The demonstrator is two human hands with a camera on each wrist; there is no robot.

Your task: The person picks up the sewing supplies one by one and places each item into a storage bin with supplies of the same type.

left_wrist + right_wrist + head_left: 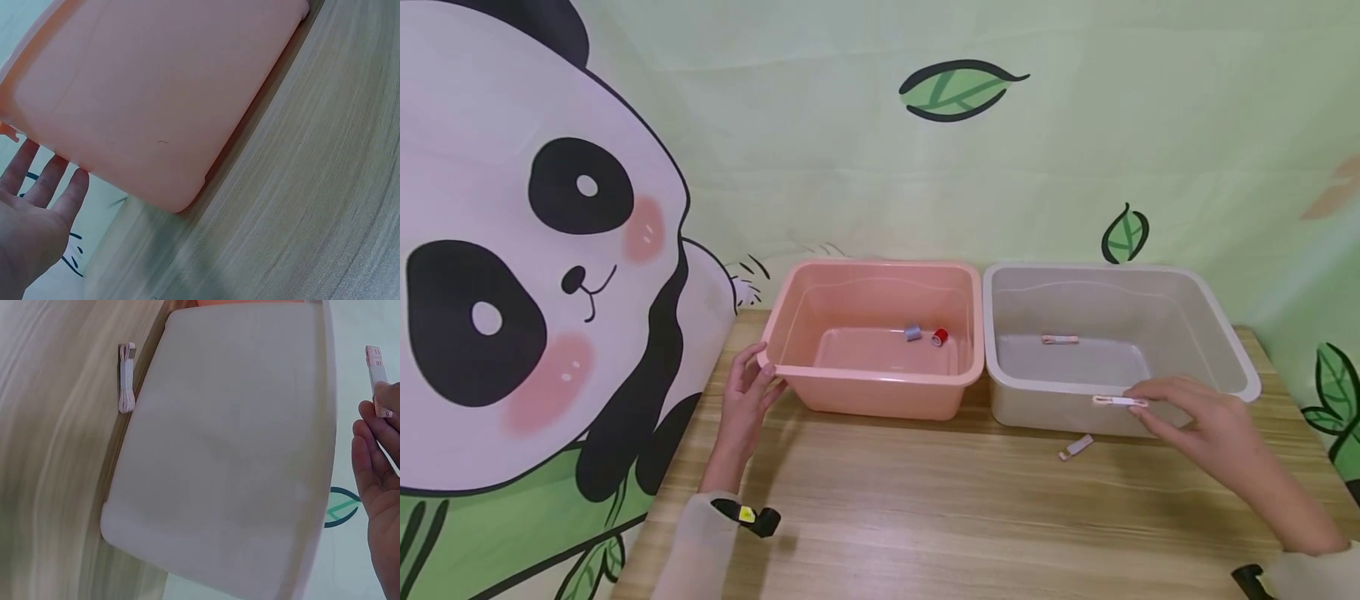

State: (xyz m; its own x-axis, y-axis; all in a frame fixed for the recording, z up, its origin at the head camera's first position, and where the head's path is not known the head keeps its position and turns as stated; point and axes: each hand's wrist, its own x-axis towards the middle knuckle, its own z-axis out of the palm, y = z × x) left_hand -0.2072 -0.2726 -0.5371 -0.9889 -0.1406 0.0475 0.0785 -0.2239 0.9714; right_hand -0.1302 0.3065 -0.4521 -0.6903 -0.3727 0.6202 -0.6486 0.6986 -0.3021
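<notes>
a pinched, folded measuring tape point(1118, 401) juts from the right hand point(1210, 422)

This looks like an indoor table set against a decorated backdrop; whether the room is a home, a nursery or a studio cannot be told. Beyond the left hand point(747, 396) and the right hand point(1206, 412) hangs a pale green sheet point(805, 167) with soft creases. A large cartoon panda point(561, 321) is printed on the left hand's outer side, and a leaf point(955, 90) farther off, between the hands. Below both lies a wood-grain table point(910, 508).
</notes>
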